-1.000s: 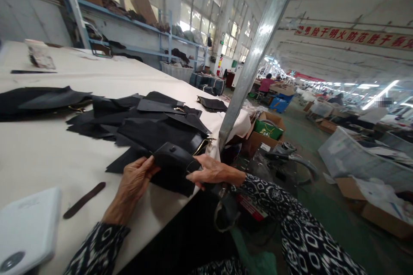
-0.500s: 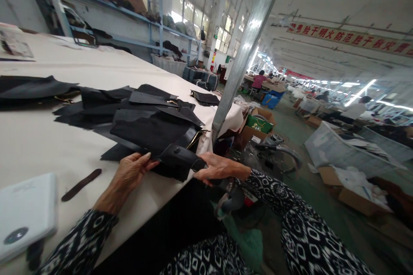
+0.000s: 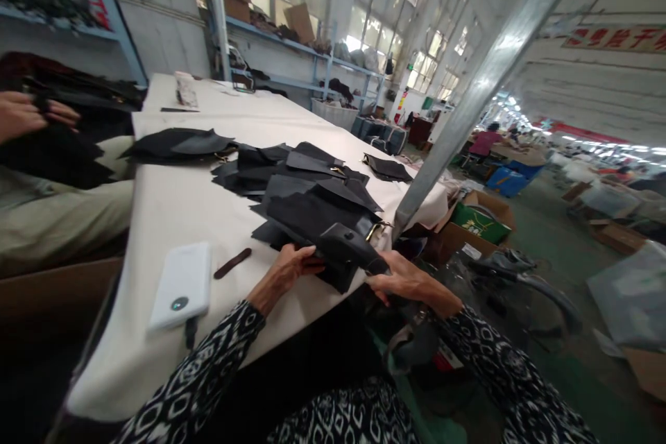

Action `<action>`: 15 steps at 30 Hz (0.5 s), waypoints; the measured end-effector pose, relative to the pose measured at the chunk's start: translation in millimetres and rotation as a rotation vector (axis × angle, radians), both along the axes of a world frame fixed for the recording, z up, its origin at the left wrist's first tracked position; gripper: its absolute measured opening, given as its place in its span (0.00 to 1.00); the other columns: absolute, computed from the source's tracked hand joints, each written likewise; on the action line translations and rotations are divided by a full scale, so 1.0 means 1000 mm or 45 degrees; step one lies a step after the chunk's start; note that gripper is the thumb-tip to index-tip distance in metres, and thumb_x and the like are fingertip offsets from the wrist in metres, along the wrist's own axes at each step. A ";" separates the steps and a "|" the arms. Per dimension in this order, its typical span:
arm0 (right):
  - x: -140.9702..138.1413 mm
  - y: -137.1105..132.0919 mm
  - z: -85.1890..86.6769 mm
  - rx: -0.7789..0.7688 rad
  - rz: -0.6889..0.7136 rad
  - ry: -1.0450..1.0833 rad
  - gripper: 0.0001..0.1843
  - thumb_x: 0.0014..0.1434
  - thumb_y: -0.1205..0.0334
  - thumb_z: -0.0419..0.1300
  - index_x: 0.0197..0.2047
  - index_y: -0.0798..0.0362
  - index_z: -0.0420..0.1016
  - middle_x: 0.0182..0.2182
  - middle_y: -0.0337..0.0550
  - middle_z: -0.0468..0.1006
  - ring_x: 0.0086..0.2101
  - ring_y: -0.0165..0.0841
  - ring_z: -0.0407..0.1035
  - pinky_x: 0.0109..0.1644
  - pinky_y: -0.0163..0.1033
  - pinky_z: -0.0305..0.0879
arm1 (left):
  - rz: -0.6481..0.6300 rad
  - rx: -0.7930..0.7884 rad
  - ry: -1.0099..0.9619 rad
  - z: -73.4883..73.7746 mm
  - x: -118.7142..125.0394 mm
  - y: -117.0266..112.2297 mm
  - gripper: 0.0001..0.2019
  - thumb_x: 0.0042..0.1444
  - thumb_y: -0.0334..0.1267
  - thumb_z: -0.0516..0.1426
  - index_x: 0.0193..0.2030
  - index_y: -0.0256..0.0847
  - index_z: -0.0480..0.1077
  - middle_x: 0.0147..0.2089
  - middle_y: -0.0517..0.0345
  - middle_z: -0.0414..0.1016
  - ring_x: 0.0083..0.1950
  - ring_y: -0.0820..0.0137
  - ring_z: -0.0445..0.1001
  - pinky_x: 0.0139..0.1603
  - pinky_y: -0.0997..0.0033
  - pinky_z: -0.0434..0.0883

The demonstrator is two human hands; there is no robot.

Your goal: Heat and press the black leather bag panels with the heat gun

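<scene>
My left hand [image 3: 286,270] is closed at the near edge of a black bag piece [image 3: 299,211] in the pile on the white table, thumb on top and fingers partly hidden beneath. My right hand [image 3: 403,279] wraps round the narrow end of a black elongated object [image 3: 346,241] with a small round spot on it. This object lies over the front of the bag piece; whether it is a strap or a tool, I cannot tell. A gold-coloured zip end [image 3: 379,227] sticks out beside it. More black pieces [image 3: 250,177] are heaped behind.
A white power bank [image 3: 182,281] with a cable and a brown strip [image 3: 232,263] lie left on the white table [image 3: 192,208]. A metal post [image 3: 468,111] rises close to my right hand. Another person's hands [image 3: 26,114] hold black material at far left. Boxes [image 3: 458,236] stand right.
The view has turned left, so the table and hands appear farther right and the other person has come into view. Both hands keep their hold, with little change between them.
</scene>
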State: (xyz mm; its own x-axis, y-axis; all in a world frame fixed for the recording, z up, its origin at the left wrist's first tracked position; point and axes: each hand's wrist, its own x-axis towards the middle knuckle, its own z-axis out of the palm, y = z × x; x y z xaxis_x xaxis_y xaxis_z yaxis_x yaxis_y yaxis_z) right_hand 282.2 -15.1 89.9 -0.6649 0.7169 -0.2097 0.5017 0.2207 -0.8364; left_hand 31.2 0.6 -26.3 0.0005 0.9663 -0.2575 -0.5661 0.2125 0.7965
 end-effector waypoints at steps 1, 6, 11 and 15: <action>0.004 -0.001 0.001 0.008 -0.001 -0.009 0.06 0.57 0.62 0.59 0.31 0.55 0.66 0.19 0.34 0.71 0.20 0.27 0.66 0.25 0.31 0.61 | -0.005 -0.017 0.012 0.003 -0.001 0.003 0.17 0.41 0.37 0.71 0.36 0.35 0.73 0.35 0.47 0.82 0.34 0.56 0.81 0.33 0.54 0.81; 0.023 -0.002 -0.004 -0.026 -0.036 -0.007 0.08 0.59 0.60 0.59 0.34 0.55 0.67 0.19 0.35 0.72 0.21 0.29 0.67 0.27 0.32 0.62 | 0.106 -0.122 0.068 0.017 0.001 0.017 0.16 0.44 0.40 0.71 0.34 0.36 0.72 0.29 0.54 0.78 0.29 0.62 0.79 0.32 0.53 0.81; 0.033 -0.002 -0.006 -0.001 -0.118 -0.034 0.08 0.60 0.59 0.58 0.35 0.55 0.67 0.18 0.36 0.72 0.20 0.30 0.66 0.28 0.34 0.62 | 0.311 -0.114 0.120 0.028 0.000 0.033 0.14 0.46 0.33 0.69 0.38 0.36 0.73 0.32 0.47 0.81 0.36 0.57 0.81 0.38 0.55 0.81; 0.039 -0.007 0.000 0.005 -0.212 -0.043 0.10 0.58 0.56 0.58 0.33 0.55 0.67 0.19 0.37 0.72 0.20 0.31 0.66 0.27 0.35 0.62 | 0.451 0.024 0.180 0.056 -0.026 0.044 0.15 0.47 0.27 0.66 0.43 0.36 0.74 0.38 0.46 0.83 0.44 0.58 0.82 0.48 0.57 0.80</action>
